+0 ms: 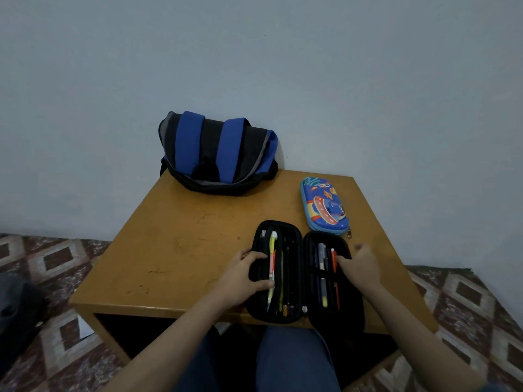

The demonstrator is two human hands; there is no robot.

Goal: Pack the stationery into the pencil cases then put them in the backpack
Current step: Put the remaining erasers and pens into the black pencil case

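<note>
Left grip (243, 274) clasps 1 black case (293, 244) | right grip (358, 267) unclear | 1 blue case (324, 206) | 1 backpack (218, 154)

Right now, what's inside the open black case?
The black case holds a yellow pen left, grey pen and orange pen right. The left hand and right hand cover parts.

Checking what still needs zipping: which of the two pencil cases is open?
The black pencil case at the table's near edge lies open, pens showing in both halves. The blue patterned pencil case behind it is zipped shut.
</note>
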